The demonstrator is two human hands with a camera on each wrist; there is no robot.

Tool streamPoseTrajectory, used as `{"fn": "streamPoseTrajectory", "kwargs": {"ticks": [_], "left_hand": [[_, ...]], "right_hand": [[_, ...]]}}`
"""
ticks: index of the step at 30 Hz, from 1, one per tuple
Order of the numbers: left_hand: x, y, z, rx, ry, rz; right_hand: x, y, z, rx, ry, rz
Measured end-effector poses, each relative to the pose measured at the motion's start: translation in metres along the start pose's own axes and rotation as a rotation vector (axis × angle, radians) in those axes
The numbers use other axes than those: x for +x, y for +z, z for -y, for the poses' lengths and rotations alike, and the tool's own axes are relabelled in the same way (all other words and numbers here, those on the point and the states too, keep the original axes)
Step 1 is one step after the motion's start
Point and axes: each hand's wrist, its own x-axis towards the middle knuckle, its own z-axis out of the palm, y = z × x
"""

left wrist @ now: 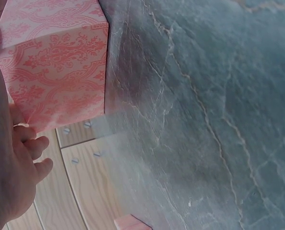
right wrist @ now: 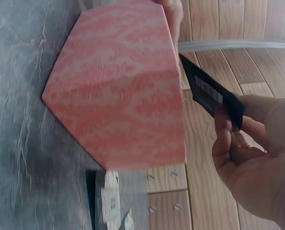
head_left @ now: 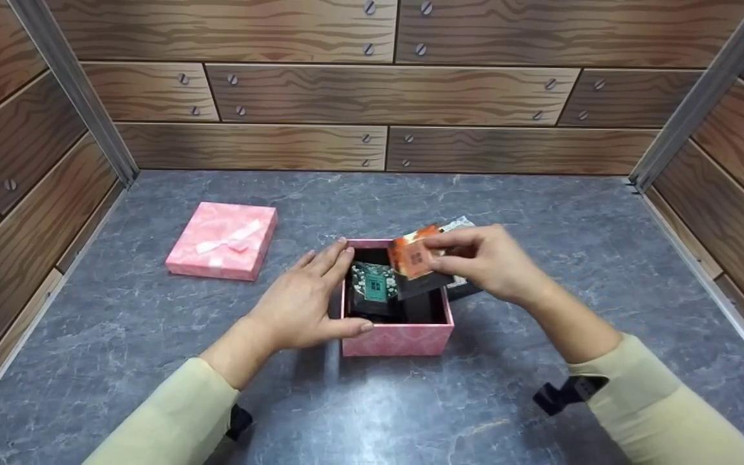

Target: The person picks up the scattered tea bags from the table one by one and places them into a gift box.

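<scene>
An open pink patterned box (head_left: 398, 340) stands mid-table, dark inside. My left hand (head_left: 301, 300) rests along its left side, fingers extended to the back left rim and thumb across the front rim; the left wrist view shows fingers against the pink wall (left wrist: 61, 72). Between thumb and fingers, my right hand (head_left: 495, 265) pinches a flat orange and black sachet (head_left: 414, 258), tilted over the box's right side. Its dark back with a white label (right wrist: 209, 91) shows in the right wrist view. A black sachet with a green label (head_left: 375, 287) lies inside the box.
Left of the box lies its pink lid (head_left: 223, 239) with a bow. Behind my right hand, more black and whitish sachets (head_left: 459, 224) lie on the table beside the box. Wood-patterned walls (head_left: 385, 97) enclose the grey marbled table (head_left: 372, 413) at the back and sides.
</scene>
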Motion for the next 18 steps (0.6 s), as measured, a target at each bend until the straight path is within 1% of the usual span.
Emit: {"fn": "streamPoseTrajectory", "kwargs": {"ticks": [3,8,10,16,18], "left_hand": [[0.000,0.000,0.000,-0.004,-0.001,0.004],[0.000,0.000,0.000,-0.004,0.002,0.011],[0.000,0.000,0.000,-0.003,0.004,0.011],[0.000,0.000,0.000,0.003,0.002,0.005],[0.000,0.000,0.000,0.000,0.004,0.000]], "right_hand": [[0.006,0.013,0.001,-0.012,-0.015,0.026],[0.012,0.029,0.003,-0.120,-0.043,0.040],[0.013,0.034,0.003,-0.165,-0.063,0.038],[0.018,0.046,0.004,-0.221,-0.132,0.034],[0.020,0.049,0.004,-0.273,-0.168,0.044]]}}
